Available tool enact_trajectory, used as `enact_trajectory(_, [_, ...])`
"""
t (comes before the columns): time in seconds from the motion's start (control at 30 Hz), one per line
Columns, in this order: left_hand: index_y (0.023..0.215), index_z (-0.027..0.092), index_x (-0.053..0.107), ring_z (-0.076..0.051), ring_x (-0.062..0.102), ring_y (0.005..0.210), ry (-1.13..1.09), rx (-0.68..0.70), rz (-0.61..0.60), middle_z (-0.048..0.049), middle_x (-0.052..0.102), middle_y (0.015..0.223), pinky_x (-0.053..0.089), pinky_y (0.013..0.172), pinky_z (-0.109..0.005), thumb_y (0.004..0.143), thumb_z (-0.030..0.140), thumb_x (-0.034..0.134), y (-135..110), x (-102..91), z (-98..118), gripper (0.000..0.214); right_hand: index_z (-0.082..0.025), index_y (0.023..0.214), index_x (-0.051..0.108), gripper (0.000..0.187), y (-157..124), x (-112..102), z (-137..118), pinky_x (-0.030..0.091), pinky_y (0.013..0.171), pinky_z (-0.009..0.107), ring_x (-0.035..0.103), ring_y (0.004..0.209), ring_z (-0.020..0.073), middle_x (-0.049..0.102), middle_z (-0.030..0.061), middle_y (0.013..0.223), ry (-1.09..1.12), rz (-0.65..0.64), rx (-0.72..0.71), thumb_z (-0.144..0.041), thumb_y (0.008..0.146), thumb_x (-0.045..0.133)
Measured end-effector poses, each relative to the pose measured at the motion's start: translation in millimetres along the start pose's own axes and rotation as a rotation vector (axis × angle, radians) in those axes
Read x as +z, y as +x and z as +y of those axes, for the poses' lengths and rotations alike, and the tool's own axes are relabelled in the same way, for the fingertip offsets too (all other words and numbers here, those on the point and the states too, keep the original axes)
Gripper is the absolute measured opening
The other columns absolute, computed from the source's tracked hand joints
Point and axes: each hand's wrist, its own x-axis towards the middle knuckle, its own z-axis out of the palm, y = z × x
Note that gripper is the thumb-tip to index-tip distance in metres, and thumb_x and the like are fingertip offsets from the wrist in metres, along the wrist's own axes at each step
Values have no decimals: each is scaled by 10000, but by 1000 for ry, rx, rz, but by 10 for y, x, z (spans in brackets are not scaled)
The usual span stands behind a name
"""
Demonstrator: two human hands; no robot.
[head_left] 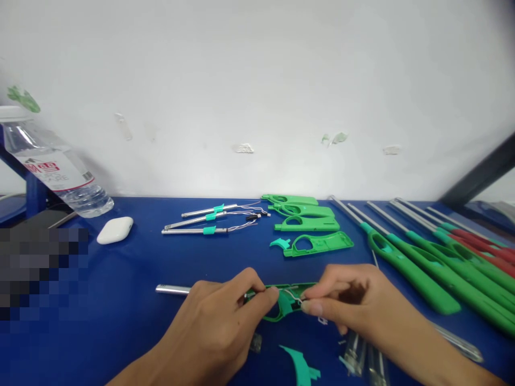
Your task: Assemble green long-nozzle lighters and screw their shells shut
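My left hand is closed on a half-built green lighter whose metal tube sticks out to the left over the blue table. My right hand pinches a thin white wire at the lighter's handle, fingers pressed together. A teal trigger piece lies just below the hands. Small clear parts lie under my right wrist.
Behind the hands lie three metal tubes with wires, green handle shells and a teal trigger. Several finished green and red lighters fill the right side. A water bottle and a white case lie at left.
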Motion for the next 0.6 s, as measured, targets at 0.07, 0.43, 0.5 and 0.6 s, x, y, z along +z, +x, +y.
enact_trajectory(0.07, [1174, 170, 655, -93, 541, 467, 1, -5, 5, -18, 686, 872, 385, 420, -219, 935, -17, 484, 10, 4, 7, 348, -228, 678, 798, 262, -2, 4, 2, 475, 458, 206, 538, 495, 106, 677, -4, 587, -12, 13, -17, -456, 670, 927])
enact_trajectory(0.43, [1090, 164, 677, -105, 564, 450, 14, -23, -4, -8, 666, 825, 389, 407, -237, 929, -12, 480, 8, 41, 19, 309, -214, 679, 793, 314, -28, 29, -13, 438, 426, 219, 499, 452, 102, 658, -4, 560, -48, 49, -60, -512, 708, 887])
enact_trajectory(0.5, [1077, 161, 677, -108, 571, 463, 22, -12, -3, -7, 658, 815, 391, 414, -238, 935, -4, 472, 9, 23, 27, 298, -215, 689, 799, 301, -32, 32, -7, 435, 431, 222, 498, 451, 103, 641, -11, 545, -54, 55, -57, -502, 716, 886])
enact_trajectory(0.6, [1094, 159, 670, -118, 584, 494, 45, 1, -5, -6, 647, 803, 392, 424, -240, 956, 12, 453, 9, 9, 30, 297, -217, 692, 802, 292, -31, 35, 2, 430, 429, 224, 493, 442, 104, 614, -20, 519, -53, 61, -62, -494, 717, 887])
